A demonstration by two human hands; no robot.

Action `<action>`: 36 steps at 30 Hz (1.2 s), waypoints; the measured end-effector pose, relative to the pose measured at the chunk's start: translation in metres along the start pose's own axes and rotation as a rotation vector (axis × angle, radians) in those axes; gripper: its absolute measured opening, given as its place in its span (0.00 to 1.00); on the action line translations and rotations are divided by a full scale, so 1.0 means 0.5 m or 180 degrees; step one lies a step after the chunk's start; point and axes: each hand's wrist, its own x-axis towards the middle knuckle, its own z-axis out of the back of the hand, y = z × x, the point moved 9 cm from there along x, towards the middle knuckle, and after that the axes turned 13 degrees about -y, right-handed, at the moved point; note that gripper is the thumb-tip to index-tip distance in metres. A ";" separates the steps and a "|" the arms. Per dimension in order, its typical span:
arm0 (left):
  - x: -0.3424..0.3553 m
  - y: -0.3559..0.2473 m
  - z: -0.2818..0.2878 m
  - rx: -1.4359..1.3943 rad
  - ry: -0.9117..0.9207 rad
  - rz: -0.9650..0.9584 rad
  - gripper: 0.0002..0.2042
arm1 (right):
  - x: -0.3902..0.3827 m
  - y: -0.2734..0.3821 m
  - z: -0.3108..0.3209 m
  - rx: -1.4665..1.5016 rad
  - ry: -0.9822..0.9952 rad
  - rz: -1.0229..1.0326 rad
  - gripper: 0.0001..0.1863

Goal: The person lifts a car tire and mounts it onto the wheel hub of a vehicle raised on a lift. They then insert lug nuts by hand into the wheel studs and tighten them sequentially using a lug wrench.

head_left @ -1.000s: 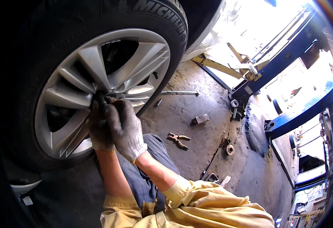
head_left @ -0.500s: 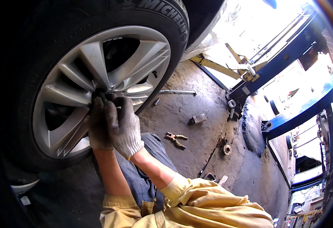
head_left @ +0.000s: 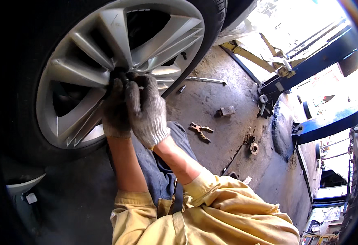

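Note:
A silver alloy wheel (head_left: 117, 30) with a black tyre (head_left: 81, 153) fills the upper left. At its hub, both my hands are close together in grey-white knitted work gloves. My left hand (head_left: 115, 110) is in shadow, its fingers curled near the dark hub opening (head_left: 118, 74). My right hand (head_left: 148, 110) presses against it from the right, with thumb and fingers bent together. Both hands look closed, but the fingertips are dark and partly covered. What lies between them cannot be made out.
On the stained floor to the right lie a long metal bar (head_left: 206, 79), pliers (head_left: 200, 131), a small metal block (head_left: 226, 111) and round rusty metal parts (head_left: 254, 148). A blue lift post (head_left: 301, 69) with a yellow arm (head_left: 250, 56) rises beyond them. My knees (head_left: 179, 141) are below the wheel.
The view has shifted, so the wheel and floor tools appear farther right and slightly higher. My hands remain together at the hub, in nearly the same pose.

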 end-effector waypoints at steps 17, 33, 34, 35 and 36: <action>0.014 -0.010 -0.030 0.0218 0.0046 -0.0103 0.19 | -0.005 0.058 0.024 -0.0398 -0.0105 0.1204 0.19; 0.008 -0.021 0.026 0.0465 -0.0410 -0.0551 0.18 | -0.017 0.056 0.003 -0.1042 0.0079 0.1451 0.20; 0.001 -0.024 0.031 0.0652 -0.0617 -0.0702 0.17 | -0.015 0.057 -0.002 -0.1017 0.0011 0.1498 0.20; 0.001 -0.018 0.032 0.0510 -0.0684 -0.0576 0.17 | -0.013 0.046 -0.001 -0.0891 -0.0016 0.1243 0.18; 0.000 -0.013 0.031 0.0366 -0.0738 -0.0446 0.16 | -0.012 0.037 -0.004 -0.0778 -0.0043 0.1033 0.17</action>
